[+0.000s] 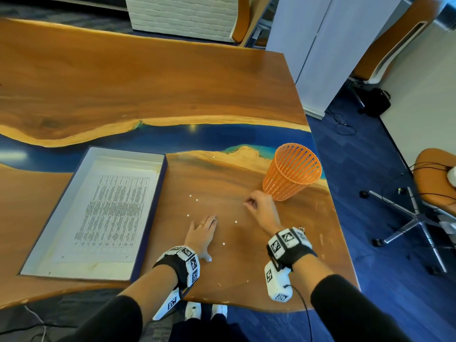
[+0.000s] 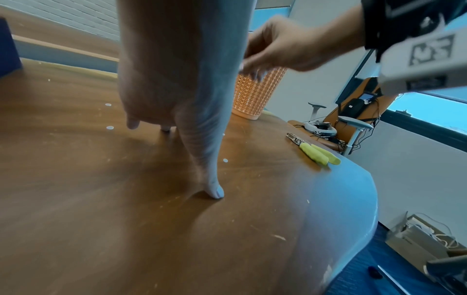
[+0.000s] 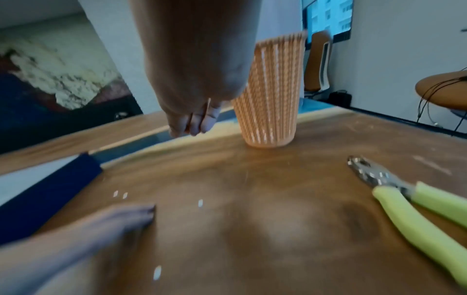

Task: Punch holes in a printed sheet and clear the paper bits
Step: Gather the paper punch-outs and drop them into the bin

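The printed sheet (image 1: 111,211) lies in a shallow blue-edged box (image 1: 123,154) on the left. Several round white paper bits (image 1: 190,195) are scattered over the wooden table (image 1: 148,70), among them one (image 1: 236,221) between my hands. My left hand (image 1: 202,230) lies flat on the table with straight fingers. My right hand (image 1: 250,203) hovers above the table just left of the orange mesh basket (image 1: 292,171), its fingertips (image 3: 194,123) bunched in a pinch on a paper bit too small to make out. The green-handled hole punch (image 3: 404,199) lies on the table to the right.
The table's right edge (image 2: 353,199) curves close to the punch (image 2: 313,149). Office chairs (image 1: 434,178) and cables stand on the blue floor to the right. A white cabinet (image 1: 320,45) stands behind the table's far corner.
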